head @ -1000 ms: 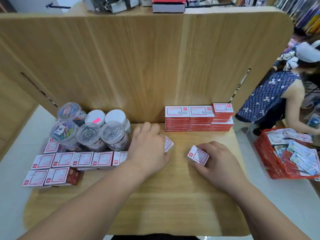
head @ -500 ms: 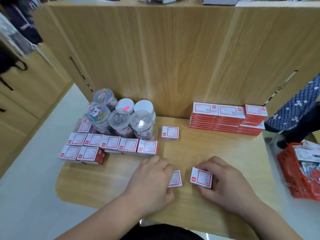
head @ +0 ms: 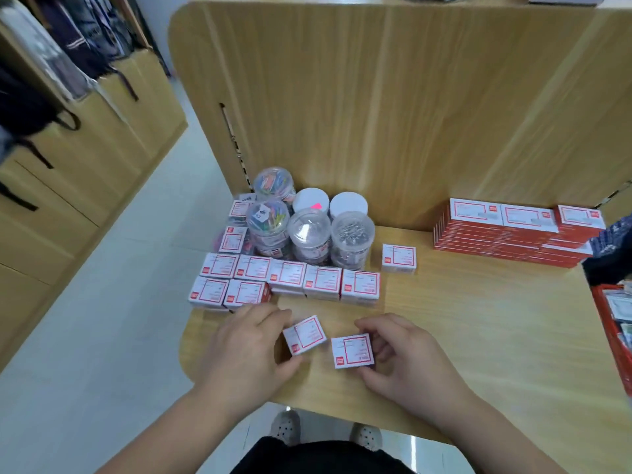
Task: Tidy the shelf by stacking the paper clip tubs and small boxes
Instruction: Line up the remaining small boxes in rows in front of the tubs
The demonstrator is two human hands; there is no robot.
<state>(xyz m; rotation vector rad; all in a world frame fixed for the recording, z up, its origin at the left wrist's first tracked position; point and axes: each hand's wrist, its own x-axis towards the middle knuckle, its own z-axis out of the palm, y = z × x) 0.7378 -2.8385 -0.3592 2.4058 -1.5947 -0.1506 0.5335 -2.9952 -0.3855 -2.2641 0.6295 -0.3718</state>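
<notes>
Looking down past my dark clothing and my two spotted shoes [head: 285, 428], half hidden under the front edge of the wooden shelf [head: 478, 336], I see both forearms reaching onto the board. My left hand [head: 249, 350] grips a small white-and-red box [head: 304, 334] by its left end, tilted; the thumb and curled fingers cover that end, so I cannot tell how much of it sits on the wood. My right hand [head: 407, 360] pinches a second small box [head: 352, 350] from its right side, fingertips hiding that edge. The two boxes lie near each other without touching.

Beyond my left knuckles, two rows of like boxes [head: 290, 278] sit edge to edge, the front pair partly blocked by my fingers. Their print is too blurred to read. One lone box [head: 399, 257] rests apart, just right of the rows.

Behind the rows cluster the clear paper clip tubs [head: 309, 234], some holding coloured clips, some silver; two at the back show only white lids [head: 348, 203]. More small boxes are wedged to their left, partly hidden.

Against the upright panel [head: 376, 97] at far right, flat red packs [head: 513, 234] are stacked, their right end cut off by a dark patterned shape. A red basket [head: 612, 336] is clipped by the picture's right edge.
</notes>
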